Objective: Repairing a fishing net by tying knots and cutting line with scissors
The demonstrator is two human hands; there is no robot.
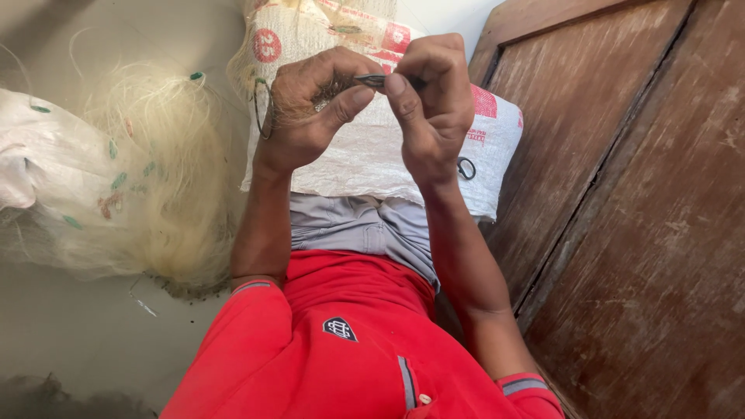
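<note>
Both hands, left hand (310, 109) and right hand (431, 101), pinch a dark needle (372, 80) over a white sack (365, 155).

A white woven sack (372, 155) lies across your lap, just beyond your raised hands, which cover part of it. It carries red printed patches: a round red mark near its upper left corner, a red block at its right shoulder and smaller red print along its right edge. Off to your left, on the grey floor, sits a second white sack (39, 147), crumpled, dotted with small green and reddish marks, half covered by pale netting.
</note>
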